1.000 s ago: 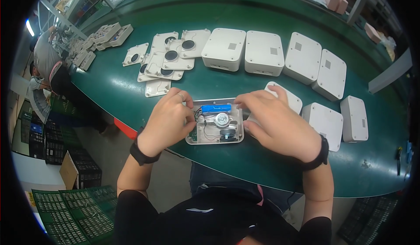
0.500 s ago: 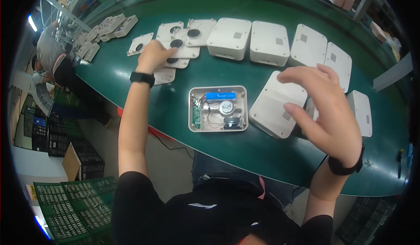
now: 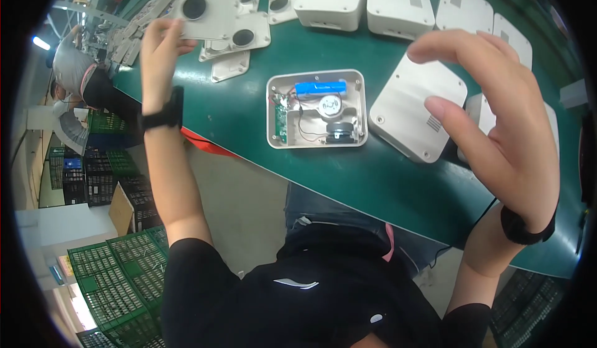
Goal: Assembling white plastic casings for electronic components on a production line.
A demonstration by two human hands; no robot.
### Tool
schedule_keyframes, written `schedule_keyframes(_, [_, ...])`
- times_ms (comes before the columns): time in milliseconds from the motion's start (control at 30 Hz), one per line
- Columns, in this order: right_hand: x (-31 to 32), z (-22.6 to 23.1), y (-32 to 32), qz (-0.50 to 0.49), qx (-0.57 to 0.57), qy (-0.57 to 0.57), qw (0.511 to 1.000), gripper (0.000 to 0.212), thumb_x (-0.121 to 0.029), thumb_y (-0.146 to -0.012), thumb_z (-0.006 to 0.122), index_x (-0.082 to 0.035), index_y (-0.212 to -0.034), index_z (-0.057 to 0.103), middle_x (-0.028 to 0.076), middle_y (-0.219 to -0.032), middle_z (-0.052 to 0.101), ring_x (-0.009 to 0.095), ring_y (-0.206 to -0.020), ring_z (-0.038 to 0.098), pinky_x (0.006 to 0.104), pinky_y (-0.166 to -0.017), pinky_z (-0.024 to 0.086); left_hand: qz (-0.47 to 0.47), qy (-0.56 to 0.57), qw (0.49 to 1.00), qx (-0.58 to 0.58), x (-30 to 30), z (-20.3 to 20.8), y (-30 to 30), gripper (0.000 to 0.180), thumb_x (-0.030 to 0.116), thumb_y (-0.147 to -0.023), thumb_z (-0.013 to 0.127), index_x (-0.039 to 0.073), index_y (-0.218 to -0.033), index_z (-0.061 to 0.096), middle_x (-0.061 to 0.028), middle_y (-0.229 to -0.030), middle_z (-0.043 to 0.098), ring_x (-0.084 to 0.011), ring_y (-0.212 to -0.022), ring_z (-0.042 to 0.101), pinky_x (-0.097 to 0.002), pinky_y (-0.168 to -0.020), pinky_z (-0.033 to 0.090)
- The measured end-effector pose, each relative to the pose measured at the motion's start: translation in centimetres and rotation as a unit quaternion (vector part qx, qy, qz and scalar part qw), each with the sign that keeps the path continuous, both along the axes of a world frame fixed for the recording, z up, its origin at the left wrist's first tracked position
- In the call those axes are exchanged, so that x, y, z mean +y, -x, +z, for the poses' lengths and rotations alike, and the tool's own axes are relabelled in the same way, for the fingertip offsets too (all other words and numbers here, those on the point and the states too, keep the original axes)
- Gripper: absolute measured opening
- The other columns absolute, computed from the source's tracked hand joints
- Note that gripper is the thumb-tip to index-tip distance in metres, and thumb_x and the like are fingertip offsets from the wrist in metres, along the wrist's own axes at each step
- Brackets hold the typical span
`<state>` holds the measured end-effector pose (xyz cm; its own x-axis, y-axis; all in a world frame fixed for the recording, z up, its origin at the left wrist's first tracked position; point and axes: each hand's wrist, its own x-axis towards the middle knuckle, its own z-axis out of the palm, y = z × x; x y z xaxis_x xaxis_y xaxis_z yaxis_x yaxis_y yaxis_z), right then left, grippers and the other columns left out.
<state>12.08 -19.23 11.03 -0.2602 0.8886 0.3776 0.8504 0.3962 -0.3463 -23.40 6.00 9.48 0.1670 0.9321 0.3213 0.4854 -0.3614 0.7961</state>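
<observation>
My left hand pinches the edge of a white plastic cover with a black round disc on it, raised over a pile of similar covers. In front of me on the table lies an open white case. Inside it are a blue cylindrical battery, a green circuit board, a silver round part, a black round part and thin wires. My right hand is open, thumb and fingers curved apart, hovering above a closed white box and holding nothing.
Several closed white boxes stand along the far side and right of the green table. More white parts lie at the far left. Green and black crates stack on the floor at left; another person is beyond.
My left hand has taken hold of a cover and lifted it off the pile, moving slightly left. The view has shifted, while my right hand stays open near the same box.
</observation>
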Motion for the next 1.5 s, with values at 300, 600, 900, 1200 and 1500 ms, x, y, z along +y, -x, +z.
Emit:
schedule_keyframes(300, [-3.0,-5.3,-3.5,-0.008,0.042,0.045,0.998,0.033,-0.004,-0.079,0.062,0.0,-0.111,0.058,0.014,-0.11,0.063,0.03,-0.105,0.058,0.039,-0.1,0.036,-0.039,-0.136,0.99,-0.022,-14.9,-5.3,-1.0,0.011,0.005,-0.096,0.052,0.0,-0.095,0.042,-0.0098,-0.083,0.056,-0.0201,-0.073,0.068,-0.0284,-0.066,0.056])
schedule_keyframes(600, [-3.9,-7.1,-3.7,-0.001,0.054,0.035,0.998,0.035,-0.005,-0.079,0.063,0.0,-0.112,0.058,0.015,-0.112,0.062,0.03,-0.107,0.057,0.039,-0.1,0.036,-0.059,-0.223,0.973,0.002,-15.8,-7.0,-2.6,0.014,-0.001,-0.094,0.052,-0.002,-0.097,0.038,-0.0203,-0.094,0.061,-0.0224,-0.077,0.069,-0.0275,-0.065,0.056])
schedule_keyframes(900, [-4.0,-7.5,-5.1,-0.006,0.05,0.012,0.999,0.036,-0.007,-0.078,0.064,-0.001,-0.114,0.057,0.015,-0.115,0.061,0.03,-0.109,0.056,0.039,-0.1,0.036,-0.052,-0.287,0.954,0.072,-15.9,-8.0,-1.8,0.015,-0.001,-0.093,0.054,-0.002,-0.096,0.039,-0.0229,-0.093,0.065,-0.0234,-0.077,0.07,-0.0259,-0.063,0.054])
schedule_keyframes(1200, [-0.7,-5.1,0.8,-0.005,0.051,-0.006,0.999,0.038,-0.008,-0.078,0.065,-0.001,-0.115,0.057,0.015,-0.117,0.061,0.03,-0.111,0.055,0.0391,-0.1,0.037,-0.053,-0.325,0.934,0.138,-16.4,-8.3,-2.1,0.019,-0.003,-0.09,0.058,0.0,-0.095,0.04,-0.0198,-0.089,0.067,-0.0231,-0.074,0.07,-0.0279,-0.062,0.054])
schedule_keyframes(1500, [-0.1,-5.3,0.1,-0.016,0.047,-0.02,0.999,0.04,-0.009,-0.078,0.066,-0.001,-0.116,0.057,0.015,-0.119,0.06,0.03,-0.113,0.055,0.0391,-0.099,0.037,-0.112,-0.375,0.902,0.182,-15.4,-8.0,-2.4,0.02,-0.004,-0.089,0.057,0.001,-0.094,0.038,-0.0195,-0.088,0.066,-0.0241,-0.075,0.07,-0.0277,-0.062,0.054])
